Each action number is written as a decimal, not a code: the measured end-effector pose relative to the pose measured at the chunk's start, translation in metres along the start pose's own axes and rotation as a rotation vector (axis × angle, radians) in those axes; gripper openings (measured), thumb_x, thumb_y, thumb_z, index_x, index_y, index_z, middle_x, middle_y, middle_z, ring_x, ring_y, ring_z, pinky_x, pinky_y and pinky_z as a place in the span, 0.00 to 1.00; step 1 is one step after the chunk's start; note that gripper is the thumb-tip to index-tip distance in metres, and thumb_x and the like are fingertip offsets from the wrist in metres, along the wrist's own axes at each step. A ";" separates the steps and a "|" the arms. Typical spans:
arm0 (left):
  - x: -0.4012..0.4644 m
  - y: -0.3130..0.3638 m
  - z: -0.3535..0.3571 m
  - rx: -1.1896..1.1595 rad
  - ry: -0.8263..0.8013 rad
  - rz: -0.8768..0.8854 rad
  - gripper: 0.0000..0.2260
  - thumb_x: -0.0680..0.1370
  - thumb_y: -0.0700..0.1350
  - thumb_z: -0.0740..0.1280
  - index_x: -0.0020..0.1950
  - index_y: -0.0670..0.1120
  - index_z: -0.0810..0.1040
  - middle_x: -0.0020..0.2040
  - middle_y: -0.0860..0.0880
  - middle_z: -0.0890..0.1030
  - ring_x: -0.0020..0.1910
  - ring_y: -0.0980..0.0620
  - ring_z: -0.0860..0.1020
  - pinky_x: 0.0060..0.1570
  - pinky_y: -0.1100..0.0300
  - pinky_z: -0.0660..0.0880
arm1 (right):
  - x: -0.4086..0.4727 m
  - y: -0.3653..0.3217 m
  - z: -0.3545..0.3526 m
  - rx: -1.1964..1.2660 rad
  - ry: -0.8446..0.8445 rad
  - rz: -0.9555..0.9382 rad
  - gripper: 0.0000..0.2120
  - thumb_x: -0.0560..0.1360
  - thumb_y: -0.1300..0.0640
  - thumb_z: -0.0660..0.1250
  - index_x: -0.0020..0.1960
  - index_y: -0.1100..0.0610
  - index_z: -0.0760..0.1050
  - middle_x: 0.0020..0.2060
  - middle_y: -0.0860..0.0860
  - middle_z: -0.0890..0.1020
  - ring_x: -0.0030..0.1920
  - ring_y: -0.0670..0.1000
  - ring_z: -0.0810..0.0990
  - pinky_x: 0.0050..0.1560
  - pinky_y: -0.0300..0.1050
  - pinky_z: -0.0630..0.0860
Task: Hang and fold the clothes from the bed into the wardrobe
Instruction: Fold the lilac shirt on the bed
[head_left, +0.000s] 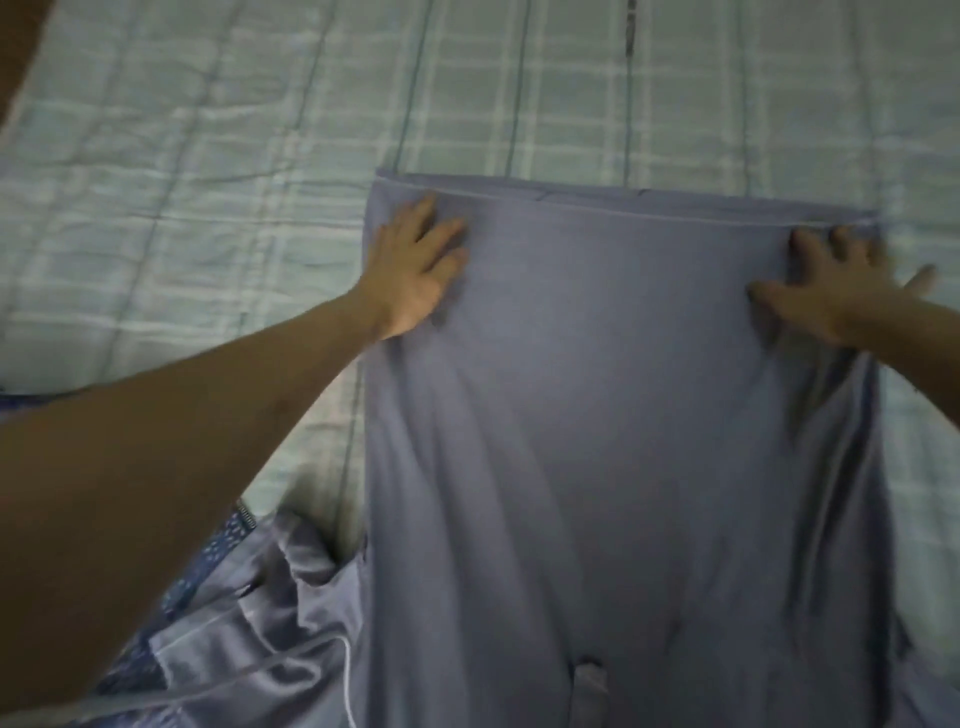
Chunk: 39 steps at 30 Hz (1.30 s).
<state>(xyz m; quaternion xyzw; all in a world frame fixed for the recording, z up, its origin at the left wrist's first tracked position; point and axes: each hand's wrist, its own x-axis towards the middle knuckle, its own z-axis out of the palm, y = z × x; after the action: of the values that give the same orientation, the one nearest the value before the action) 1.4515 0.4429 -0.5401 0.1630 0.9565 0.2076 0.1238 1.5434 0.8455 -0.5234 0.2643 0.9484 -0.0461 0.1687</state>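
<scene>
While the blue-grey garment (623, 415) lies spread on the checked bedspread (208, 156), left hand (415, 270) and right hand (852, 291) press flat, fingers splayed, near its top hem; nothing's gripped.

Plain grey-blue garment (613, 415); pale green bedcover (208, 156) checked white with thin dark stripes; near left, dark blue white-speckled cloth (218, 551).

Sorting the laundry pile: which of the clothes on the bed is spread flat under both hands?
The plain blue-grey garment, with the left hand and right hand pressing it flat; the shiny satin piece lies crumpled beside it.
</scene>
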 end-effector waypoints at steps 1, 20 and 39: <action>-0.018 -0.001 -0.007 -0.036 0.091 0.023 0.25 0.81 0.57 0.52 0.73 0.48 0.70 0.77 0.41 0.60 0.76 0.41 0.59 0.74 0.47 0.55 | -0.017 -0.004 -0.007 0.006 0.150 -0.081 0.37 0.74 0.36 0.58 0.77 0.53 0.54 0.78 0.56 0.51 0.77 0.63 0.51 0.71 0.72 0.48; -0.329 -0.073 -0.018 -0.036 0.003 -0.611 0.24 0.69 0.50 0.77 0.62 0.47 0.73 0.54 0.41 0.81 0.55 0.40 0.79 0.53 0.51 0.75 | -0.312 -0.032 0.141 -0.037 0.005 -0.579 0.30 0.75 0.47 0.50 0.74 0.57 0.64 0.75 0.58 0.64 0.73 0.58 0.63 0.71 0.62 0.58; -0.371 -0.008 -0.054 -0.252 0.214 -0.531 0.14 0.74 0.52 0.67 0.46 0.41 0.79 0.42 0.41 0.80 0.43 0.45 0.77 0.44 0.52 0.73 | -0.395 0.013 0.108 0.289 0.162 -0.729 0.26 0.71 0.56 0.68 0.68 0.60 0.69 0.72 0.62 0.66 0.62 0.67 0.71 0.62 0.60 0.71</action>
<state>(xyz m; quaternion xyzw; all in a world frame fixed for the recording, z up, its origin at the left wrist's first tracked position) 1.7729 0.2816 -0.4336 -0.1317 0.9401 0.3008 0.0917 1.8991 0.6457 -0.4893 -0.0656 0.9741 -0.2148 0.0269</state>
